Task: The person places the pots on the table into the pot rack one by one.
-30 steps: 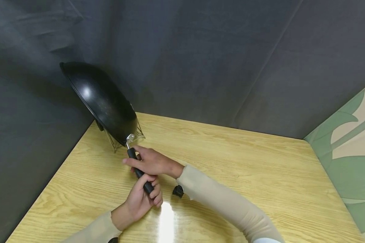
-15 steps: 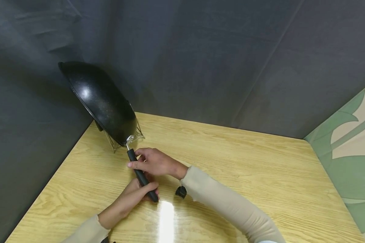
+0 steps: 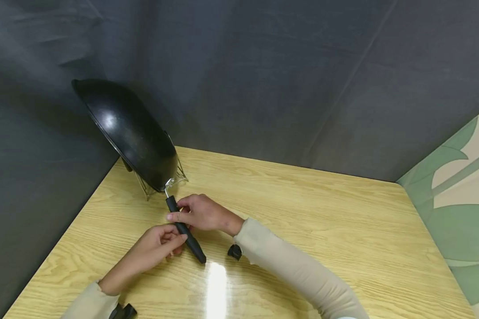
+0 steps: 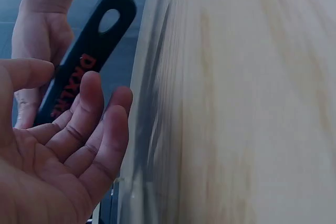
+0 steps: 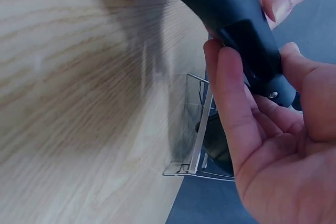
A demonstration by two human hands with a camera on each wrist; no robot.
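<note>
A large black wok (image 3: 133, 130) stands tilted on edge in a thin wire rack (image 3: 145, 187), its base toward the right and its inside hidden. Its long black handle (image 3: 193, 246) slants down toward me, joined by a metal neck. My right hand (image 3: 203, 212) pinches the handle near the neck, thumb on one side and fingers on the other. Just below, my left hand (image 3: 153, 246) lightly pinches the handle's middle, thumb at its edge and the other fingers loosely curled. In the left wrist view, the handle (image 4: 86, 59) shows red lettering and a hanging hole.
The wood-grain table (image 3: 303, 221) spreads to the right. Dark cloth walls (image 3: 263, 79) close in at the back and left, right behind the wok. A leaf-patterned surface (image 3: 463, 230) lies off the right edge. A black wrist mount (image 3: 234, 251) sits below the right sleeve.
My left hand has let go of the handle's end, slid up and left, and now lightly pinches its middle. My right hand has shifted slightly down the handle. The wok stays in the rack.
</note>
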